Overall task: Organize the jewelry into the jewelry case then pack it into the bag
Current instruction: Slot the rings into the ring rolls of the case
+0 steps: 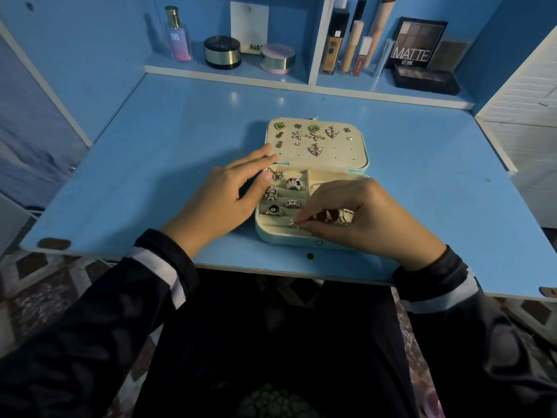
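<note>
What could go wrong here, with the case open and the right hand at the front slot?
1. The right hand pinches a small silver piece by the fingertips; that thin grip may slip and drop it onto the desk.
2. Gold pieces seem bunched under that palm and could spill or tangle.
3. The dangling earrings on the open lid might snag when the jewelry case closes.
</note>
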Demonstrator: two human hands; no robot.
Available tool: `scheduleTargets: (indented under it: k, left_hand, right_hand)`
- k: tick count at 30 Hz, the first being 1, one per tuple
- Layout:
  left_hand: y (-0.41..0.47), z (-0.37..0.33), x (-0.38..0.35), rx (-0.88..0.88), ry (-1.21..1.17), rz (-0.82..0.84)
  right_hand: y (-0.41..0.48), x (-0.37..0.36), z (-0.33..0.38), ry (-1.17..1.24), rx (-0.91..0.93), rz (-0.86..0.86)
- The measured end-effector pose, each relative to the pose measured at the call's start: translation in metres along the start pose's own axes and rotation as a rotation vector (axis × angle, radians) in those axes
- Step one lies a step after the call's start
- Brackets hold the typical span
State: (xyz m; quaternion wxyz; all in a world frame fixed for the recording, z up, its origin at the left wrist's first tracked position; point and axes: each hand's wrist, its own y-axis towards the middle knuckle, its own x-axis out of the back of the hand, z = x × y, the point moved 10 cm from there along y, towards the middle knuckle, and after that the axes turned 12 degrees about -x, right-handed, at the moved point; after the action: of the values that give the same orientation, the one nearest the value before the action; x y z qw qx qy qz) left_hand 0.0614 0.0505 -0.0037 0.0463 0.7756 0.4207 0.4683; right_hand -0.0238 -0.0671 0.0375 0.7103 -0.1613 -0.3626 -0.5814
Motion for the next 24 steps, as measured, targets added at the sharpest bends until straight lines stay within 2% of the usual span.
scheduleTargets:
  k: [6,14,24]
  left_hand:
    - [-0.001,0.000,-0.001,0.012,-0.008,0.022]
    - [-0.002,0.007,0.002,0.072,0.030,0.000]
    - [0.000,0.007,0.002,0.083,0.020,-0.002]
  right_hand:
    - [0.006,-0.006,-0.004,-0.022,-0.059,0.093]
    - [0.007,-0.005,-0.020,0.127,-0.220,0.123]
    - [0.015,-0.011,-0.027,0.061,-0.345,0.147]
